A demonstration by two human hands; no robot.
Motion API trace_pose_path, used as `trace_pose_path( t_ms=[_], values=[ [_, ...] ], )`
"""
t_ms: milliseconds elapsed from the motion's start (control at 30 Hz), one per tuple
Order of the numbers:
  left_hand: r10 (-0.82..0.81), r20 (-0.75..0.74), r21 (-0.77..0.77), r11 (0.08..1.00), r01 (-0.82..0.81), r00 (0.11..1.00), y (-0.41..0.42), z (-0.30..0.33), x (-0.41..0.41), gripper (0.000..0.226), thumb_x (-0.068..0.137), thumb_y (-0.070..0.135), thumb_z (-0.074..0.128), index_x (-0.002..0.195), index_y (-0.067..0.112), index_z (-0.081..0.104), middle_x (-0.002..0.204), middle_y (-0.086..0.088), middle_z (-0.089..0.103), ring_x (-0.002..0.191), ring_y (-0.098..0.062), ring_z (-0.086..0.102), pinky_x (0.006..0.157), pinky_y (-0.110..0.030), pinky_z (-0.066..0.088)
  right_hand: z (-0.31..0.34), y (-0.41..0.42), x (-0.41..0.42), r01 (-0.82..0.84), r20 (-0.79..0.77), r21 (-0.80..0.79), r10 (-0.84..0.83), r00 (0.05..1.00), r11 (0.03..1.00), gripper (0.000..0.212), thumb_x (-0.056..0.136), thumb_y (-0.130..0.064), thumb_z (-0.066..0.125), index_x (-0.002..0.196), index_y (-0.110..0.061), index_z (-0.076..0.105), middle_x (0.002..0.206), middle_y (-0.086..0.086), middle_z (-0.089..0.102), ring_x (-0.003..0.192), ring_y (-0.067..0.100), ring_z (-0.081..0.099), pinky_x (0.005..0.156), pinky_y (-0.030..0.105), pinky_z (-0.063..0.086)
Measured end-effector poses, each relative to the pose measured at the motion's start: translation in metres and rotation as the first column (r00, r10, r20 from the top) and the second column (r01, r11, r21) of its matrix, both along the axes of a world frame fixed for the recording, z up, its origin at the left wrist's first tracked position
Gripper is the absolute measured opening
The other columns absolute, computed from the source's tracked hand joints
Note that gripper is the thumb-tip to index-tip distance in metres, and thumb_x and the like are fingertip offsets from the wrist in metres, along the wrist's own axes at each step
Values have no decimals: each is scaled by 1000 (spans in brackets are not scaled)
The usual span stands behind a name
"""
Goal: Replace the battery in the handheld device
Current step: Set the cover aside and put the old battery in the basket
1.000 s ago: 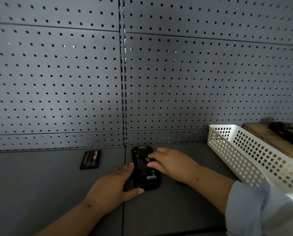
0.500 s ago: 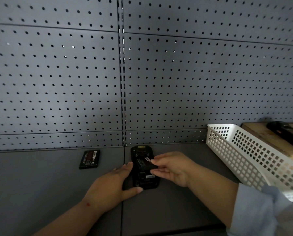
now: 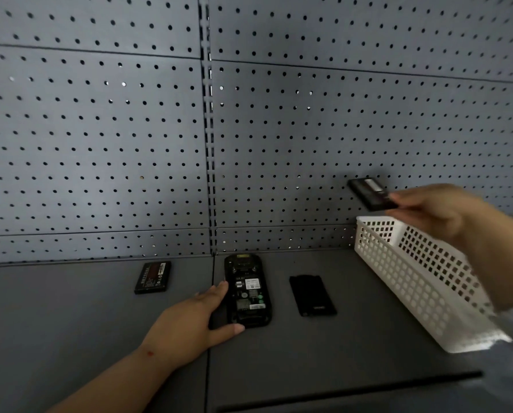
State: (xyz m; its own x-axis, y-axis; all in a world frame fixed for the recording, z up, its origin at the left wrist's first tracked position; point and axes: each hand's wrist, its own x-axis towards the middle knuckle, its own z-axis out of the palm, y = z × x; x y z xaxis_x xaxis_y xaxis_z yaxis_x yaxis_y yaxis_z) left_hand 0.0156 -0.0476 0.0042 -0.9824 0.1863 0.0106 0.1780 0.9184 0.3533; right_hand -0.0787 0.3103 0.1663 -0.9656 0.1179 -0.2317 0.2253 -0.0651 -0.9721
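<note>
The black handheld device (image 3: 248,290) lies face down on the grey shelf, its battery bay open and bare, with labels showing inside. My left hand (image 3: 194,323) rests flat against its left side and bottom corner, steadying it. My right hand (image 3: 437,213) is raised above the white basket (image 3: 422,281) and pinches a black battery (image 3: 370,193) by its end. Another black battery (image 3: 153,277) with a red label lies to the left of the device. The flat black back cover (image 3: 312,295) lies to its right.
A grey pegboard wall (image 3: 130,144) closes off the back of the shelf. The white perforated basket fills the right side, running from the wall toward the front. A seam (image 3: 210,338) splits the shelf surface just left of the device.
My right hand lifted a battery out of the device and carried it up and right over the basket. The back cover it had hidden now shows. My left hand stayed put.
</note>
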Motion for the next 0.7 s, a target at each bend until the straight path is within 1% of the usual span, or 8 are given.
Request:
trace_pose_path(
  t_ms=[100, 200, 333, 400, 500, 533, 633, 700],
  values=[
    [2, -3, 0, 1000, -2, 1000, -1, -2, -1, 120, 36, 96, 6, 141, 39, 6, 152, 10, 21, 138, -11, 24, 110, -28, 28, 1, 35, -2, 111, 79, 137, -122, 989, 984, 16, 89, -2, 53, 101, 8, 57, 76, 19, 67, 46, 19, 70, 38, 19, 55],
    [1, 3, -5, 1000, -1, 1000, -1, -2, -2, 119, 36, 96, 6, 141, 39, 5, 152, 11, 20, 138, -11, 23, 110, -28, 27, -18, 49, -4, 141, 153, 302, -194, 969, 943, 33, 90, 1, 50, 123, 6, 50, 84, 17, 58, 59, 25, 67, 35, 22, 54],
    [4, 12, -4, 1000, -4, 1000, -1, -1, -1, 117, 38, 95, 10, 141, 39, 4, 153, 13, 18, 139, -12, 20, 110, -28, 24, -45, 43, -4, 145, 200, 440, -255, 946, 886, 37, 90, 8, 49, 126, 10, 46, 82, 18, 55, 66, 24, 54, 24, 22, 45],
    [5, 6, -10, 1000, -4, 1000, 0, 0, 0, 112, 43, 91, 15, 141, 39, 5, 153, 12, 18, 139, -12, 21, 109, -28, 24, -56, 38, -6, 131, 219, 492, -268, 938, 861, 38, 88, 10, 51, 126, 10, 48, 92, 21, 59, 68, 27, 55, 26, 25, 48],
    [2, 2, -19, 1000, -2, 1000, -1, 1, 0, 118, 37, 94, 8, 141, 39, 5, 153, 12, 19, 138, -12, 22, 109, -28, 26, -67, 33, -10, 116, 231, 534, -277, 933, 837, 39, 85, 14, 54, 123, 8, 50, 117, 27, 60, 74, 32, 58, 36, 32, 52],
    [1, 3, -19, 1000, -1, 1000, -1, 1, 0, 120, 35, 95, 6, 141, 39, 5, 153, 12, 19, 138, -12, 22, 109, -28, 25, -71, 33, -13, 117, 227, 548, -283, 932, 828, 39, 84, 14, 55, 122, 9, 50, 118, 27, 59, 79, 35, 60, 44, 35, 54],
    [0, 1, -14, 1000, 0, 1000, -2, 0, -1, 121, 34, 96, 5, 141, 39, 5, 153, 12, 19, 138, -11, 22, 109, -27, 26, -83, 39, -25, 71, 237, 628, -277, 931, 775, 39, 81, 13, 59, 120, 11, 51, 110, 24, 61, 108, 43, 59, 85, 43, 50],
    [2, -3, -9, 1000, -2, 1000, -2, -1, -1, 122, 34, 96, 5, 141, 39, 5, 152, 13, 20, 138, -11, 23, 109, -28, 26, -91, 44, -35, -11, 238, 737, -244, 940, 676, 41, 79, 7, 65, 118, 9, 54, 111, 25, 64, 105, 41, 61, 94, 50, 49]
  ],
)
